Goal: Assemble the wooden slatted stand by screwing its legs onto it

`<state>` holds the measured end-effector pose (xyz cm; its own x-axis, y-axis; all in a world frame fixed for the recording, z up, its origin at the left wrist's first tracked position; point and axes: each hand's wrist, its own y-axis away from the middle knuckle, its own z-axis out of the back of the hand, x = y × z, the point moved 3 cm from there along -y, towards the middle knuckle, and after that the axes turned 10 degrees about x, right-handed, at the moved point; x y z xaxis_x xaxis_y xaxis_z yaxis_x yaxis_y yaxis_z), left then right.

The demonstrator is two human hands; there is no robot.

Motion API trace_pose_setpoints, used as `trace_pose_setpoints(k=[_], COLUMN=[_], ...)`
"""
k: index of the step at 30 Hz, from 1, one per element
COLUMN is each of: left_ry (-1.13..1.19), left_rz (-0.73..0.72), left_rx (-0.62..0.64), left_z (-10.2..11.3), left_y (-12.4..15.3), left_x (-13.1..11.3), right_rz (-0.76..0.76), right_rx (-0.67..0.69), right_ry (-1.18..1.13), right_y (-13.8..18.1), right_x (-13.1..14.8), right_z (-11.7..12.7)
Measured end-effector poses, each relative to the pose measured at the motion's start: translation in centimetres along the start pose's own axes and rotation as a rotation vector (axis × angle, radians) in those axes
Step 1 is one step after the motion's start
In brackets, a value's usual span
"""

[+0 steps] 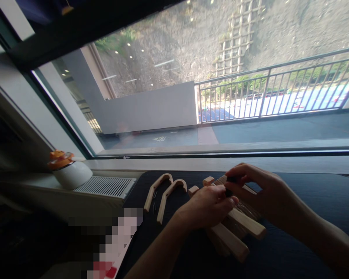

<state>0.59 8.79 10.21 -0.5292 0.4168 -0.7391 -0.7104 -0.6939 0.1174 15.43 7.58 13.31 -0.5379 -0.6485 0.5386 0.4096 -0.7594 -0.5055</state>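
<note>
In the head view, my right hand (pixel 253 182) pinches a small black piece (pixel 230 179) between thumb and fingertips. Against it, my left hand (pixel 205 205) is closed with its fingertips at the same spot, and another dark bit shows there; whether it is one piece or two I cannot tell. Below both hands lie two pale wooden bars (pixel 231 242) and a clear plastic wrapping (pixel 247 207), partly hidden. Left of them, two curved wooden hook-shaped arms (pixel 164 199) rest side by side on the dark table, with several thin dark screws or pins (pixel 154 201) between them.
The black wood-grain table (pixel 314 205) stands against a window sill (pixel 209 163). A white rounded container with an orange top (pixel 71 172) sits on the ledge at left, beside a slatted vent (pixel 106 186). A blurred pale strip (pixel 119 244) borders the table's left edge.
</note>
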Motion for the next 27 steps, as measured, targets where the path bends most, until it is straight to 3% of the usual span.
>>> trace_pose_setpoints(k=[6, 11, 21, 27], left_ry=[0.036, 0.015, -0.019, -0.018], left_rz=[-0.05, -0.008, -0.013, 0.056], left_rx=[-0.029, -0.01, -0.017, 0.003], left_z=[-0.12, 0.06, -0.02, 0.05], left_y=[-0.06, 0.11, 0.05, 0.17], left_x=[0.04, -0.22, -0.42, -0.35], right_rz=[0.093, 0.14, 0.121, 0.006], right_rx=[0.078, 0.083, 0.11, 0.09], right_ry=[-0.026, -0.044, -0.044, -0.044], right_y=[0.36, -0.07, 0.37, -0.14], right_x=[0.18, 0.26, 0.43, 0.42], right_z=[0.26, -0.42, -0.01, -0.38])
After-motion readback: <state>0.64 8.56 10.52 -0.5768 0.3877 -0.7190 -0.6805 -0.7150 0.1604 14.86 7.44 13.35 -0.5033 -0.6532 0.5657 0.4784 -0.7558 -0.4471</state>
